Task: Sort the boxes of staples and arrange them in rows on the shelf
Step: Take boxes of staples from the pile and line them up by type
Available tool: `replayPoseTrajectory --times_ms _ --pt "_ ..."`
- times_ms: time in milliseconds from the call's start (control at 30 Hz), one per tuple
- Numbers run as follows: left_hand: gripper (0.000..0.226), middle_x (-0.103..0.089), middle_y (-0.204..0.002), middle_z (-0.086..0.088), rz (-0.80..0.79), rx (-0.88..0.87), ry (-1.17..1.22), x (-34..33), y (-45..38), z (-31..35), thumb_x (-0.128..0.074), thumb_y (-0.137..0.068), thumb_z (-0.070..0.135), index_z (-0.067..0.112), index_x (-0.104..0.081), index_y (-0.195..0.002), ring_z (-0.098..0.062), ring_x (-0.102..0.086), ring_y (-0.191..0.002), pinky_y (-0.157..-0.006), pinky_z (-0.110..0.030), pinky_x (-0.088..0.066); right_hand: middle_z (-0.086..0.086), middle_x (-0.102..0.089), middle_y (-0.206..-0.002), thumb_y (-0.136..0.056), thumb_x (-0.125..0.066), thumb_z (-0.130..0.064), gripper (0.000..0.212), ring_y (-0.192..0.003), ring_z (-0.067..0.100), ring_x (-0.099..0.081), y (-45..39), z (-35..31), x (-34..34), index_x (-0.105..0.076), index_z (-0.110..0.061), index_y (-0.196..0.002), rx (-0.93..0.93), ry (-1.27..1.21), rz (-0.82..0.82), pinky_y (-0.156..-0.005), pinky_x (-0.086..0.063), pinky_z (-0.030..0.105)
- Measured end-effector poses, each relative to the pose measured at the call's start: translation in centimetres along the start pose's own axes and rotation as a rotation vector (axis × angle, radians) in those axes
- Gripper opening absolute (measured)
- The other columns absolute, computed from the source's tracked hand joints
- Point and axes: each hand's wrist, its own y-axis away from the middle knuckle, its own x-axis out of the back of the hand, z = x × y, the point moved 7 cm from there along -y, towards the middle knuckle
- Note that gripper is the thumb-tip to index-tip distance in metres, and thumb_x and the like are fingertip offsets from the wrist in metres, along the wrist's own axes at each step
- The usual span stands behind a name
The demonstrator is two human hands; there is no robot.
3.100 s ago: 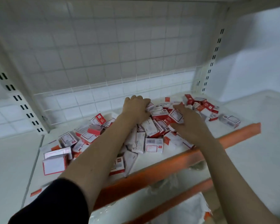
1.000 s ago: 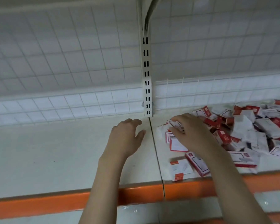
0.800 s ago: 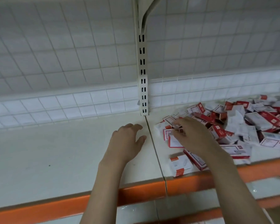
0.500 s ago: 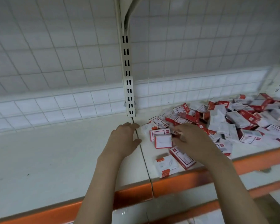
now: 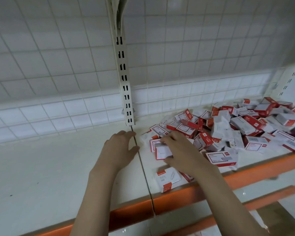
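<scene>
Step in hand: picking boxes from the heap of staple boxes (image 5: pixel 237 126), loose on the shelf (image 5: pixel 41 167) at 2 o'clock. Right hand (image 5: pixel 182 154) pinches 1 white box (image 5: pixel 163 152); left hand (image 5: pixel 121 150) hovers at the seam, its fingers relaxed, holding nothing. Next, probably: carry the box towards 9 o'clock and start a row.

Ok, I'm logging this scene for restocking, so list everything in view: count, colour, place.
Small red-and-white cardboard staple boxes: dozens, uncounted, jumbled heap on the right shelf section.
Lone white box with red ends: one, near the front edge, apart from the heap.
Cream metal shelf board: two sections meeting at a seam.
Orange shelf edge strip: along the front.
Slotted cream upright post: one, at the back above the seam.
White wire grid back panel: behind the shelf.
Left hand: open, beside the seam.
Right hand: pinching a white red-bordered box.
</scene>
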Motion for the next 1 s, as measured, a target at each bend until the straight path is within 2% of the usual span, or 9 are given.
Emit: replayPoseTrajectory --times_ms 200,300,400,533,633,733,867,1000 --pt "0.047 -0.054 -0.123 -0.004 0.011 0.023 -0.017 0.6 0.8 -0.8 -0.058 -0.089 0.031 0.020 -0.048 -0.133 -0.023 -0.051 -0.114 -0.095 -0.037 -0.042 -0.002 -0.044 -0.117 -0.081 -0.063 -0.016 0.038 -0.107 0.013 -0.041 -0.9 -0.2 0.0 -0.044 -0.019 -0.113 0.022 -0.002 0.006 -0.079 -0.031 0.020" --pt "0.046 -0.054 -0.123 -0.002 0.007 -0.007 -0.008 0.7 1.0 0.4 -0.057 -0.089 0.031 0.021 -0.047 -0.133 -0.022 -0.050 -0.115 -0.095 -0.036 -0.041 -0.002 -0.044 -0.117 -0.083 -0.064 -0.021 0.039 -0.101 0.012 -0.046 -0.4 0.3 0.6 -0.044 -0.020 -0.116 -0.021 -0.049 0.032 -0.069 -0.031 0.017" --pt "0.045 -0.055 -0.121 0.000 -0.015 -0.060 0.028 0.7 1.2 2.8 -0.056 -0.090 0.033 0.023 -0.048 -0.132 -0.020 -0.052 -0.110 -0.093 -0.035 -0.043 0.000 -0.040 -0.124 -0.087 -0.061 -0.027 0.052 -0.108 0.016 -0.048 0.5 0.7 1.9 -0.042 -0.019 -0.134 -0.056 -0.061 0.079 -0.076 -0.033 0.018" --pt "0.043 -0.057 -0.120 0.003 -0.126 -0.134 0.083 -0.4 2.3 6.3 -0.057 -0.088 0.042 0.023 -0.054 -0.126 -0.016 -0.054 -0.105 -0.089 -0.029 -0.045 0.007 -0.040 -0.131 -0.084 -0.064 -0.026 0.052 -0.115 0.023 -0.048 2.5 2.2 3.9 -0.048 -0.017 -0.132 -0.121 -0.097 0.173 -0.090 -0.039 0.028" --pt "0.054 -0.057 -0.120 0.004 -0.241 -0.149 0.062 -1.8 3.5 7.4 -0.054 -0.084 0.056 0.021 -0.055 -0.125 -0.015 -0.053 -0.106 -0.091 -0.029 -0.044 0.005 -0.045 -0.116 -0.081 -0.067 -0.021 0.047 -0.106 0.021 -0.049 4.0 3.4 4.6 -0.053 -0.012 -0.125 -0.156 -0.113 0.226 -0.085 -0.038 0.027" --pt "0.067 -0.054 -0.125 0.005 -0.302 -0.139 0.048 -2.9 4.7 7.4 -0.055 -0.077 0.065 0.021 -0.053 -0.128 -0.014 -0.051 -0.112 -0.095 -0.028 -0.042 0.005 -0.053 -0.110 -0.080 -0.068 -0.020 0.044 -0.102 0.021 -0.051 5.3 4.1 4.6 -0.055 -0.012 -0.121 -0.165 -0.146 0.249 -0.079 -0.036 0.027" --pt "0.059 -0.053 -0.123 0.003 -0.344 -0.168 0.020 -4.1 5.8 7.3 -0.061 -0.079 0.056 0.025 -0.053 -0.129 -0.016 -0.050 -0.115 -0.097 -0.034 -0.043 -0.001 -0.061 -0.093 -0.082 -0.067 -0.025 0.036 -0.083 0.017 -0.054 6.5 3.6 4.2 -0.056 -0.015 -0.114 -0.155 -0.205 0.251 -0.067 -0.035 0.027" --pt "0.054 -0.055 -0.122 0.003 -0.363 -0.131 0.044 -4.9 6.0 6.8 -0.061 -0.081 0.049 0.025 -0.054 -0.129 -0.015 -0.051 -0.112 -0.093 -0.035 -0.047 -0.003 -0.062 -0.092 -0.084 -0.065 -0.031 0.036 -0.080 0.014 -0.052 7.2 3.4 3.8 -0.054 -0.018 -0.116 -0.133 -0.201 0.246 -0.060 -0.030 0.023"
